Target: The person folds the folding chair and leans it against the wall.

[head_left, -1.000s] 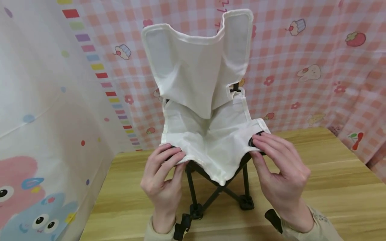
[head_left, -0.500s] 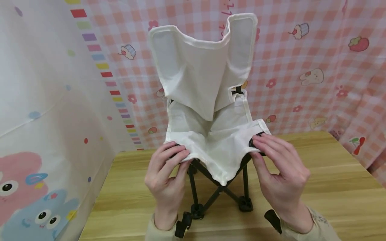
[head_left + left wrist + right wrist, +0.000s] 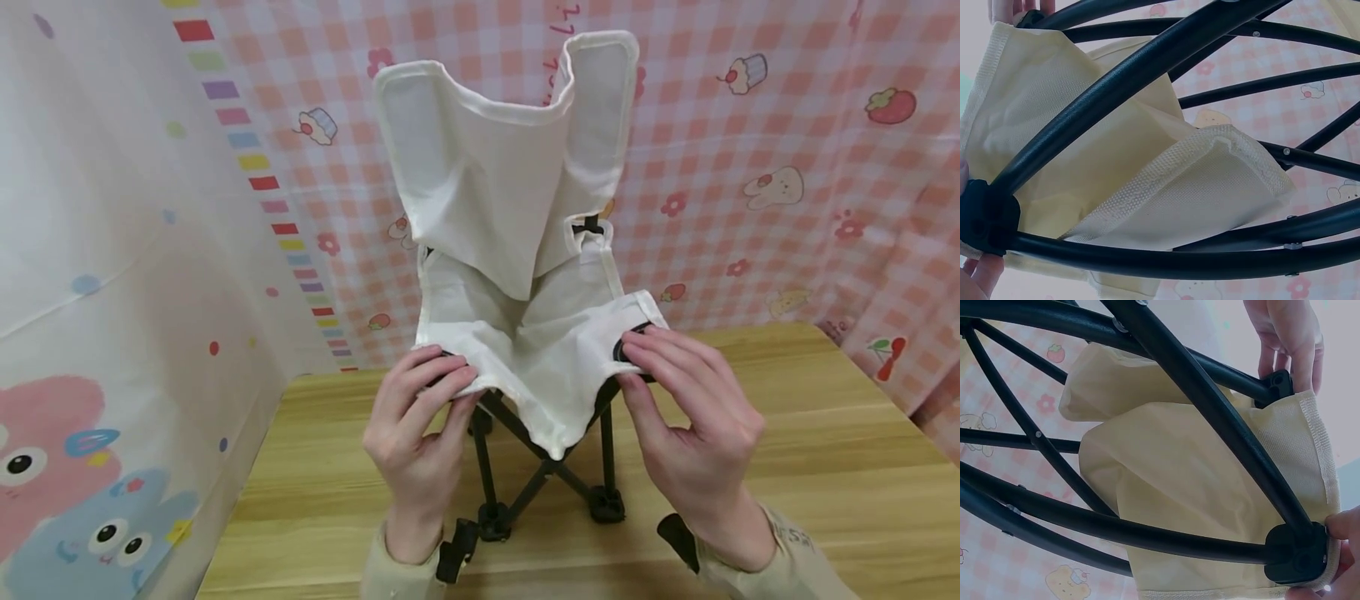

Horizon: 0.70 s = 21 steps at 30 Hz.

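Note:
A small folding chair with a white fabric seat and black tube legs stands on the table. My left hand grips the seat's front left corner, fingers on top and thumb underneath. At the front right corner my right hand grips in the same way, fingertips beside a black oval patch. The seat sags into a point between them. From below, the left wrist view shows a black plastic joint at the held corner, and the right wrist view shows the matching joint between thumb and fingers.
The wood-grain table carries the chair. Behind it hangs a pink checked cloth, with a white printed curtain to the left. The chair's backrest stands up, its top corners spread.
My hands have come slightly closer together with the seat corners in them, and the chair's front feet have shifted a little inward. The head view has also shifted slightly.

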Available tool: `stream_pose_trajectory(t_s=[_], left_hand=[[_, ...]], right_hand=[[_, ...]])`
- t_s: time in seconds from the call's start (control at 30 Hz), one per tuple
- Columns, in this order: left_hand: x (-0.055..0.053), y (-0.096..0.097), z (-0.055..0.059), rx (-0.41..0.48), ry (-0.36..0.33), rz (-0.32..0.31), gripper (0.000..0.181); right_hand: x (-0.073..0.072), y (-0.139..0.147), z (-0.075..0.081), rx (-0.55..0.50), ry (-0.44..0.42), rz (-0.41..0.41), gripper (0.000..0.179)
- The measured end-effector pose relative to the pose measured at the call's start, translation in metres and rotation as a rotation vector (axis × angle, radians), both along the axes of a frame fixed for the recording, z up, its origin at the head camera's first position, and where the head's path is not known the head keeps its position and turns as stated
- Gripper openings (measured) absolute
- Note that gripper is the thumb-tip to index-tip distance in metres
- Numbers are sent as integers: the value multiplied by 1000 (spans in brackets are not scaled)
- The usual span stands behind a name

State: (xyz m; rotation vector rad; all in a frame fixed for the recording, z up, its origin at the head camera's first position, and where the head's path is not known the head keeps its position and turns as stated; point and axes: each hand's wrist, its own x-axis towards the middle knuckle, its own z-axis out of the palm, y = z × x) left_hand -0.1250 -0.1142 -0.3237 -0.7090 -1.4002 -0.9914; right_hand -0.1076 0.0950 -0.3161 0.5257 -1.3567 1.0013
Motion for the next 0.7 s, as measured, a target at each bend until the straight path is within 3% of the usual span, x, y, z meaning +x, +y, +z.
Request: stream_pose_trajectory(t_s=[0.7], left_hand=[[-4, 5, 4, -34, -17, -15, 21]], right_hand=[[-4, -1, 4, 41, 36, 13, 36]])
